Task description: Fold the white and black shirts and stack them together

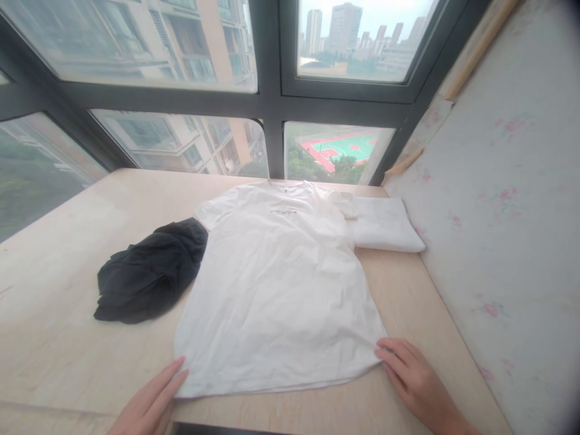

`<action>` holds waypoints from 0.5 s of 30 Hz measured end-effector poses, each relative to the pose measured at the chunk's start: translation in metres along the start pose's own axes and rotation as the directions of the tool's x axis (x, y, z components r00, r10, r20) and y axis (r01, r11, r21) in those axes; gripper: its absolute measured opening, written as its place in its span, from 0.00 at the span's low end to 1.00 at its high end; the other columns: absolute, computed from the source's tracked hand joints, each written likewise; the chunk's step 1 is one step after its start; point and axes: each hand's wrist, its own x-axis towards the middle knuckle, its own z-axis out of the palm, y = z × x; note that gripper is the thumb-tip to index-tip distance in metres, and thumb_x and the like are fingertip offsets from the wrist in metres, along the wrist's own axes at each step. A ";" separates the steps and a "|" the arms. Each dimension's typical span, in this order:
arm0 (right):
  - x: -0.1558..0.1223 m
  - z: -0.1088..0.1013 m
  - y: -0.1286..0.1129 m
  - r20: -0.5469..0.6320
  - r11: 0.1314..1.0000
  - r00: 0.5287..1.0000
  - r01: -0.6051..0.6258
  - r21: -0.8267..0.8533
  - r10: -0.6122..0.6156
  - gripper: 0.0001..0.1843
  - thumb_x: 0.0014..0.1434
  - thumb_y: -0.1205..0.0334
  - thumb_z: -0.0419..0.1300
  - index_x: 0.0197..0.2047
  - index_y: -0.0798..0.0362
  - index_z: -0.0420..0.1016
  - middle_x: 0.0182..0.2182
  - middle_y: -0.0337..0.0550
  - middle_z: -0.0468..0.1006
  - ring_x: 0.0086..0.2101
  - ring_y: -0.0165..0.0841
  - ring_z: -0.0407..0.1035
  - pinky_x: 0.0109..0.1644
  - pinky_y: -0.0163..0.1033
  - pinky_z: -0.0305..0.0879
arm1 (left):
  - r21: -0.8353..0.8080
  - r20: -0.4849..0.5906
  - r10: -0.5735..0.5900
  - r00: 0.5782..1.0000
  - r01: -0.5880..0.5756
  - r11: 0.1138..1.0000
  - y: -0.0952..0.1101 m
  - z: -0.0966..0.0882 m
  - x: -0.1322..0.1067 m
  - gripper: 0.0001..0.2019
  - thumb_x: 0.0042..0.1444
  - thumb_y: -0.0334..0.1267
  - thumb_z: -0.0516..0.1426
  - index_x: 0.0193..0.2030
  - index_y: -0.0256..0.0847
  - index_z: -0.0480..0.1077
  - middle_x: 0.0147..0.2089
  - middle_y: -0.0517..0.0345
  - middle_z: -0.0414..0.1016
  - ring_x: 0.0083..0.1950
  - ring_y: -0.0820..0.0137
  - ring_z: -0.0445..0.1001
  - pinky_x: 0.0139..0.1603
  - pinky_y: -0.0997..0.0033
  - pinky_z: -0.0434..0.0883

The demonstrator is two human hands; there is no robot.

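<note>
A white T-shirt (276, 284) lies spread flat on the wooden table (58, 302), neck toward the window, hem toward me. My left hand (151, 402) rests flat at the hem's left corner, fingers stretched out and touching the cloth edge. My right hand (410, 374) lies at the hem's right corner, fingers extended against the fabric. Neither hand grips anything that I can see.
A crumpled black garment (149, 272) lies left of the shirt. A folded white cloth (385, 225) sits at the back right by the shirt's sleeve. A pale flowered wall (507, 229) runs along the right. Large windows (181, 42) stand behind the table.
</note>
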 end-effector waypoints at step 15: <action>0.021 -0.035 0.012 0.013 0.936 0.984 -0.174 0.307 0.179 0.17 0.67 0.64 0.50 0.49 0.46 0.79 0.49 0.46 0.79 0.50 0.37 0.73 0.55 0.45 0.73 | -0.194 -0.048 -0.697 0.715 0.678 0.709 0.034 -0.025 0.054 0.27 0.57 0.61 0.48 0.40 0.41 0.76 0.46 0.49 0.75 0.42 0.60 0.79 0.39 0.63 0.79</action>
